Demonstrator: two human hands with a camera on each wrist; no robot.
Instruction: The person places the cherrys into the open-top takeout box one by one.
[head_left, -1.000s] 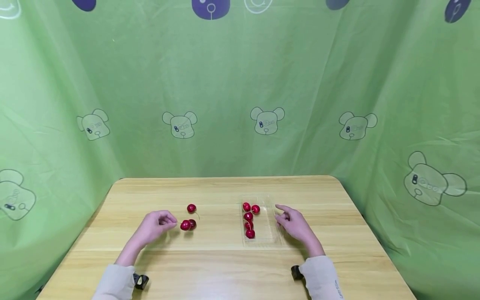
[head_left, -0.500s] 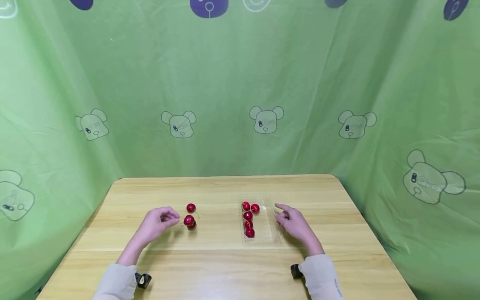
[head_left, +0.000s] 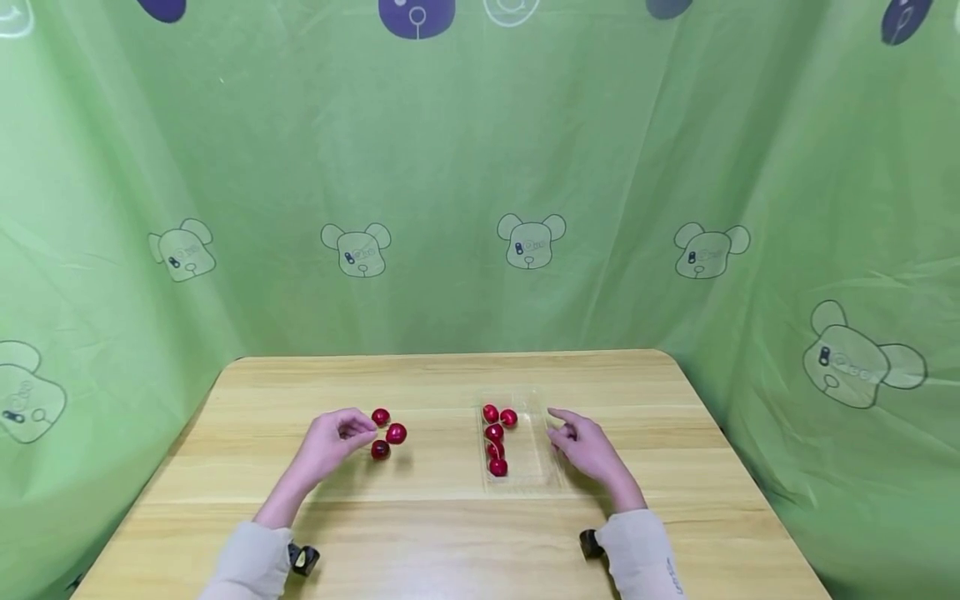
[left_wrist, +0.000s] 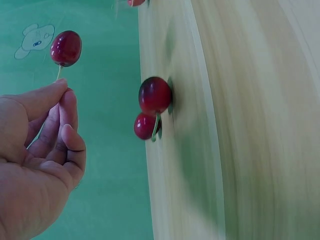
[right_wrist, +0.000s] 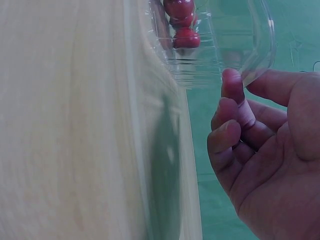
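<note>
A red cherry (head_left: 397,433) hangs off the table in my left hand (head_left: 336,446). In the left wrist view, thumb and forefinger pinch this cherry (left_wrist: 66,48) by its thin stem. Below and behind it, two more cherries lie on the wood: a dark one (head_left: 380,450) and another farther back (head_left: 381,417). My right hand (head_left: 588,454) is at the right side of a clear plastic tray (head_left: 536,454). In the right wrist view, its thumb and forefinger pinch the tray's rim (right_wrist: 257,75). Several cherries (head_left: 494,432) sit along the tray's left part.
The light wooden table (head_left: 420,542) ends at a green curtain (head_left: 450,308) behind it, printed with bear heads. Curtain also hangs on both sides. Each wrist wears a small black camera, such as the left one (head_left: 303,560).
My left hand has moved right and slightly away from me, carrying the pinched cherry up off the spot beside the dark one. The right hand and tray have stayed in place.
</note>
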